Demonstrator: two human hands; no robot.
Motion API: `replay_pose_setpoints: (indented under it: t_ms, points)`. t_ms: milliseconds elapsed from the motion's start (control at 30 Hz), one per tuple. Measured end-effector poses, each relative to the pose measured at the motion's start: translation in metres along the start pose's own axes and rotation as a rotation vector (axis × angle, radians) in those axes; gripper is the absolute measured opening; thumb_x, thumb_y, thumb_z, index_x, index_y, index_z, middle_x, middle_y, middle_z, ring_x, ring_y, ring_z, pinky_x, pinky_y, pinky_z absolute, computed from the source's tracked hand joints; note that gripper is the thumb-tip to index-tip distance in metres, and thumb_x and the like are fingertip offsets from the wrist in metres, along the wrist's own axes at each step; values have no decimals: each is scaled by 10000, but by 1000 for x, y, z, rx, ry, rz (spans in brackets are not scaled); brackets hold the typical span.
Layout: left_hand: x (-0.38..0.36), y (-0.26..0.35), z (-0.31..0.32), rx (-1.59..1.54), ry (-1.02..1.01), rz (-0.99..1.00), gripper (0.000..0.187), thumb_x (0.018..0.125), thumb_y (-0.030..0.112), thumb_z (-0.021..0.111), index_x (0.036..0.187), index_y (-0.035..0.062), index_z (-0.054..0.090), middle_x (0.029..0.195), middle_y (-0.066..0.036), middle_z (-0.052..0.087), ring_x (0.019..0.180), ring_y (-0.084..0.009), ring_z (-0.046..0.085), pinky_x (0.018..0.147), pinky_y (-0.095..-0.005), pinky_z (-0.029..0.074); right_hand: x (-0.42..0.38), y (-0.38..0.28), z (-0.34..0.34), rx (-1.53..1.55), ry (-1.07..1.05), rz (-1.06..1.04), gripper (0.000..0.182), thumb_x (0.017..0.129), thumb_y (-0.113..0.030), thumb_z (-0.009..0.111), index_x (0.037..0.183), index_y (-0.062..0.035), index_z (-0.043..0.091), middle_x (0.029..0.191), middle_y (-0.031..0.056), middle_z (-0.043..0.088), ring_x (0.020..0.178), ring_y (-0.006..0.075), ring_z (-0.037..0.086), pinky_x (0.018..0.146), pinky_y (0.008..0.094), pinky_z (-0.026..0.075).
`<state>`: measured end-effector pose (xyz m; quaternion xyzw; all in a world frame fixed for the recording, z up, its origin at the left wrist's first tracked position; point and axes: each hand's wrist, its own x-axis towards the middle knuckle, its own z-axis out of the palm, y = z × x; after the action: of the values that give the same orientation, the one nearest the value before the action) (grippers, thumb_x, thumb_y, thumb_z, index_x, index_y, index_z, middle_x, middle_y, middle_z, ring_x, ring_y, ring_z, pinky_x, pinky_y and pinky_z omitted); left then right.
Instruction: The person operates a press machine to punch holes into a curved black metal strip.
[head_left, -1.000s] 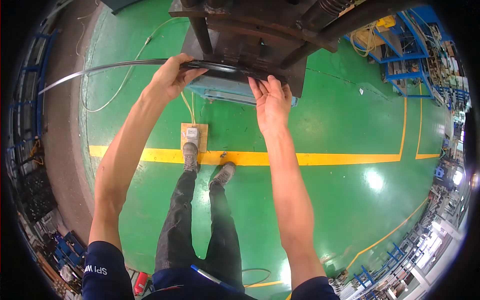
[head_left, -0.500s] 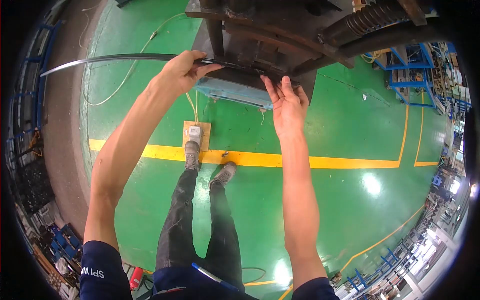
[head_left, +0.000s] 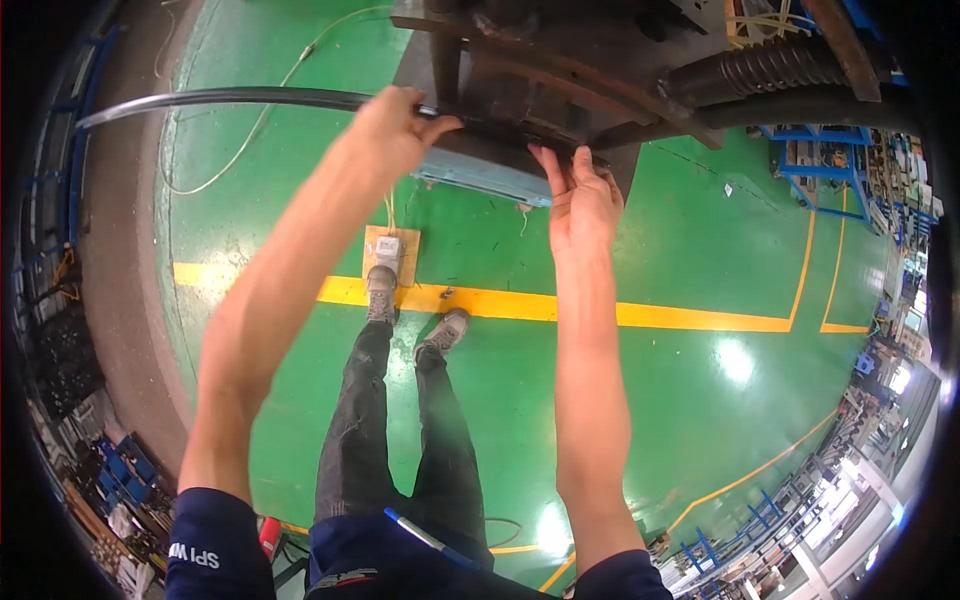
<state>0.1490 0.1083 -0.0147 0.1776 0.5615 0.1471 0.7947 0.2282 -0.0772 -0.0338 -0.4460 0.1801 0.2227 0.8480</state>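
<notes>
A long, thin dark metal strip (head_left: pixel 250 96) runs from the far left to the front of a dark steel press machine (head_left: pixel 500 75). My left hand (head_left: pixel 395 125) is closed round the strip just left of the machine's plate, thumb pointing right. My right hand (head_left: pixel 585 205), palm up with bent fingers, grips at the machine's front edge, where the strip seems to continue. Its fingertips are partly lost against the dark metal, and the strip's right end is hard to make out. Below that edge shows a light-blue part of the machine (head_left: pixel 485 178).
My left shoe (head_left: pixel 381 290) rests at a grey foot pedal (head_left: pixel 388 250) on a wooden board. A hose (head_left: pixel 245 165) lies on the green floor, which a yellow line (head_left: pixel 680 318) crosses. Blue racks (head_left: pixel 815 165) stand at the right; a coil spring (head_left: pixel 770 70) sits on the machine.
My left hand has shifted slightly right and up, toward the machine, with the strip in it. My right hand stays at the machine's front edge. The view has moved a little.
</notes>
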Motion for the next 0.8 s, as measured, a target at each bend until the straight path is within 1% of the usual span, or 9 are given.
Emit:
replay_pose_setpoints:
  t_ms: [100,133,200,300,400,500,600,700,800]
  points:
    - [-28,-35,10,-90,9,138,312,988,24,378,1282,-77,402,1264,-296,462,1106,-372,589,842,-369,609,5,3,-6,46,15,13,215,923,16,585,783,4,422,900,157,599,821,277,667,805,447,639]
    - [-26,-41,14,-120,-34,106,302,989,36,381,1267,-77,406,1259,-291,466,1118,-376,579,891,-406,578,7,3,-6,31,34,26,199,920,23,586,794,6,433,909,151,598,851,273,663,812,442,637]
    - [-32,-51,22,-180,-116,30,284,991,60,388,1239,-77,414,1247,-283,474,1142,-384,559,989,-479,517,9,3,-8,23,35,33,201,918,26,587,793,2,432,911,151,597,854,270,662,819,446,634]
    - [-49,-41,30,-146,-199,-52,304,999,106,387,1223,-99,399,1245,-277,479,1176,-432,526,1095,-582,361,9,3,-9,33,36,31,200,916,33,588,796,-3,432,907,150,594,853,271,661,830,451,630]
    - [-43,-34,30,-203,-112,-133,342,1009,137,369,1238,-117,369,1231,-275,483,1209,-470,489,1136,-612,251,9,3,-10,70,17,42,210,912,40,590,784,-8,430,905,153,596,858,284,661,835,455,628]
    - [-36,-39,29,-230,-147,-107,377,1005,144,404,1239,-142,334,1241,-296,462,1219,-475,480,1118,-601,304,6,-1,-8,74,37,77,229,903,47,600,757,-13,433,897,156,601,860,299,663,829,445,631]
    - [-44,-41,37,-299,-86,-79,407,993,151,457,1214,-168,332,1225,-321,467,1190,-462,508,1106,-582,342,10,-5,-13,89,37,130,237,888,51,622,738,-12,449,887,158,606,856,309,668,813,428,637]
    - [-36,-45,34,-314,-52,-74,412,981,148,498,1182,-180,352,1211,-328,474,1178,-450,519,1095,-561,374,14,-5,-19,118,26,167,223,872,46,649,740,-3,475,878,156,609,843,312,674,798,409,641]
    - [-31,-47,27,-317,-131,-70,401,971,125,514,1171,-185,358,1236,-319,458,1207,-450,493,1126,-549,335,12,-3,-19,154,51,180,206,862,35,669,748,8,500,867,151,612,832,313,677,785,395,644]
